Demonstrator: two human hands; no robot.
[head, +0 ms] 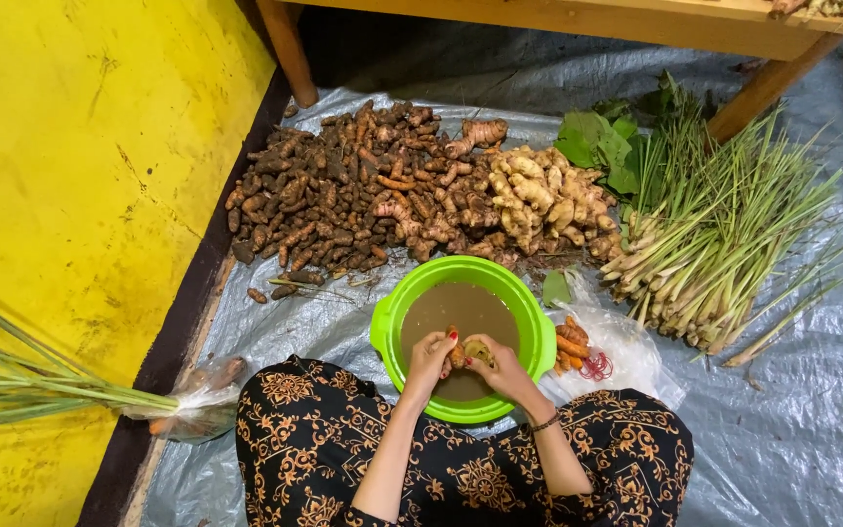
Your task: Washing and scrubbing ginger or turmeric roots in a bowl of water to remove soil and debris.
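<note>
Yellow wall (70, 195), grey tarpaulin floor (812, 410)

Bowl's (397, 312) bottom under murky water; lemongrass bundle (41, 390) cut by left edge; table (636, 24) mostly beyond top edge

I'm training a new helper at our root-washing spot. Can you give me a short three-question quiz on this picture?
1. True or false: both hands hold a root piece over the green basin.
2. Which lies at the far right on the tarp? A) dark roots B) pale ginger C) lemongrass stalks
3. Fill in: the water in the basin looks ____.

Key
1. True.
2. C, the lemongrass stalks; the dark roots and pale ginger lie further left.
3. Brown, muddy.
</note>
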